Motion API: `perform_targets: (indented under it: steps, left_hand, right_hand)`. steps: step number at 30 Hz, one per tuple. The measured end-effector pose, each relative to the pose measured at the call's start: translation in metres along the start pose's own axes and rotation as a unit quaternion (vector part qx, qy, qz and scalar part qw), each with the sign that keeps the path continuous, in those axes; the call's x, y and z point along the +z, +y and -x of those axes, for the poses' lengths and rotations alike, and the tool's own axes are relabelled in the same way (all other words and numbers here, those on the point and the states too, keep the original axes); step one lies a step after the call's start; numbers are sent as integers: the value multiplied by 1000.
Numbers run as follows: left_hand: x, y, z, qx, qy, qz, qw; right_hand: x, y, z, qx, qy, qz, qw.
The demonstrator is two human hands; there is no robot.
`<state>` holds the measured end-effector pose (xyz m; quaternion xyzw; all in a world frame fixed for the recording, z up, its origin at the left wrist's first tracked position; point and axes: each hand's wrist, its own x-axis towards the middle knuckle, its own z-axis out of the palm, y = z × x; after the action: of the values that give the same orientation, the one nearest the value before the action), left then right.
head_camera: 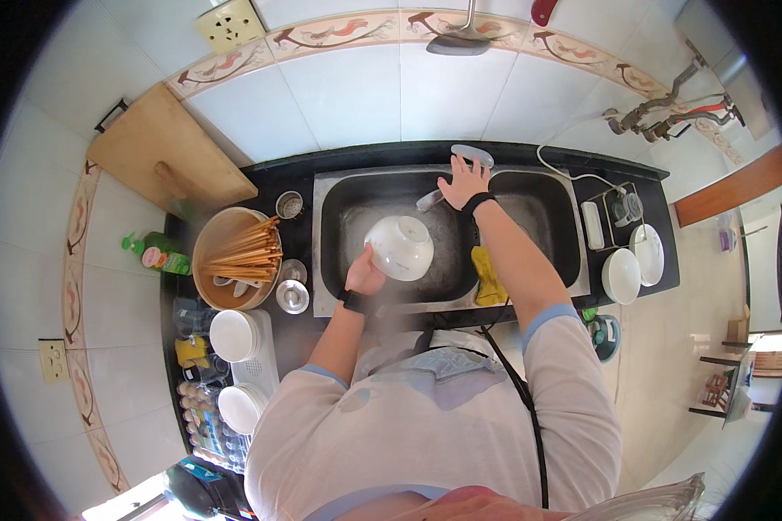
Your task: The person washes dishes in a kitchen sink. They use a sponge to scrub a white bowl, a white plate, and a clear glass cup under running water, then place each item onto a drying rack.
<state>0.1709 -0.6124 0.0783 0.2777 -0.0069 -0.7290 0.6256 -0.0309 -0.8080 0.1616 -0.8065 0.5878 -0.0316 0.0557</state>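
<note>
My left hand (365, 273) grips the rim of a white bowl (404, 254) over the left basin of a stainless steel double sink (319, 228). The bowl is tilted, its foot and outer side facing me. At the back of the sink, my right hand (464, 185) rests with spread fingers on the faucet, their tips at its grey lever handle (473, 155). Below that hand, the spout (429, 200) points toward the left basin; I cannot tell whether water runs. A yellow cloth (489, 277) hangs over the sink's front edge beside the divider.
Left of the sink stand a tub (202, 260) of chopsticks and spoons, a metal strainer cup (289, 205) and stacked white bowls (233, 335). A cutting board (169, 150) leans at the back left. To the right are a white bowl (622, 277) and a wire rack (599, 215).
</note>
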Motion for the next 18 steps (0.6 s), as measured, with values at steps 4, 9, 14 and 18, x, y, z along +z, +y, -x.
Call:
perform_targets:
  steps: [4,9,14,18]
  left_hand:
    - [-20,-1,-2,6,2,45,999]
    - [-39,-1,-1,5,50,117,992]
    - [-29,3,3,38,66,105,992]
    - [26,2,26,51,92,77,991]
  right_hand:
    - [0,-5,24,-76,208,-165,961]
    - [-17,-22,85,-249,233,-306,889]
    - [-55,-58,154,-281,28,-247,927]
    - [-14,-60,169,-220,-90,-121,964]
